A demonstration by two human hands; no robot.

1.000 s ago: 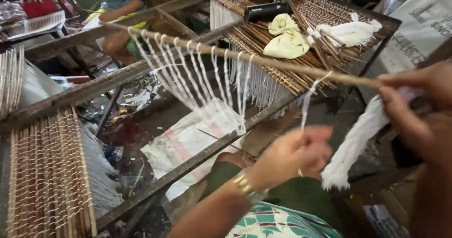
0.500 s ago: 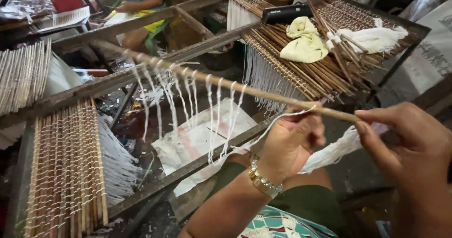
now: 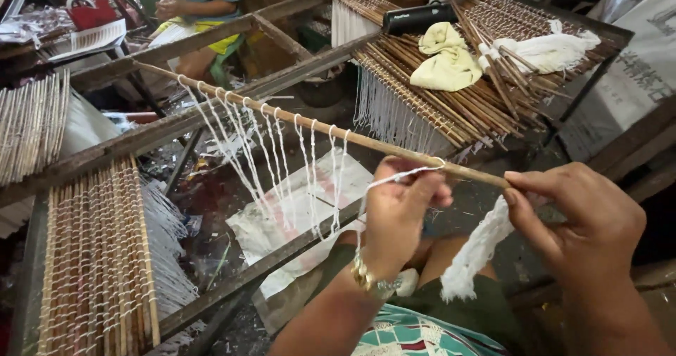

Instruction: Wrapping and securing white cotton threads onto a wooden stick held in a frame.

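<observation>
While the right hand (image 3: 584,222) is pinching the thin wooden stick (image 3: 338,132) at its near end, grip closed on it, the left hand (image 3: 401,204) is pulling a white string (image 3: 401,176) looped over the stick, above the wooden frame (image 3: 282,254); a white string bundle (image 3: 479,250) is hanging below the right hand.

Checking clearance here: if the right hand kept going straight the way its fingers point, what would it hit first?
Likely the left hand, which is pinching white string on the same stick that the right hand holds; depth is unclear.

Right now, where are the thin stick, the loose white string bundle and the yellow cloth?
thin stick (image 3: 394,150), head view, mid-shaft.
white string bundle (image 3: 473,253), head view, hanging middle.
yellow cloth (image 3: 446,61), head view, centre fold.
</observation>
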